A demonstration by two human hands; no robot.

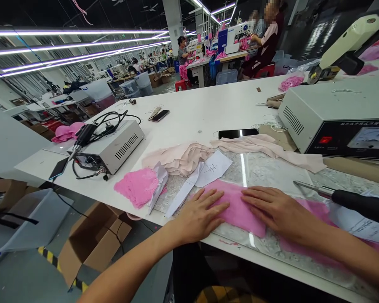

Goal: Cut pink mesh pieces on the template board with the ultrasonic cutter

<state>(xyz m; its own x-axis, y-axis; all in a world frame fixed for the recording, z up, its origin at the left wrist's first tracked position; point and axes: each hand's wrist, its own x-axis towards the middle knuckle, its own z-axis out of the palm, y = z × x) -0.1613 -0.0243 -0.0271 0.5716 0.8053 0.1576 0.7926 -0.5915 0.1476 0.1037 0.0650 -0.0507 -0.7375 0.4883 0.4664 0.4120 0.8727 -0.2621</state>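
Observation:
A piece of pink fabric lies on the glass-like sheet at the table's front edge. My left hand rests flat on its left part, fingers spread. On its right part my right hand lies with fingers stretched out. More pink fabric shows under and beyond my right forearm. White paper patterns with small dots are just behind the fabric. Left of them sits a stack of pink pieces beside a greyish strip, with pale peach fabric behind.
A grey box unit with a cabled handpiece stands left; a larger one stands right. A black-handled tool with a metal tip points in from the right. Phones lie farther back. Cardboard boxes sit on the floor. People sew beyond.

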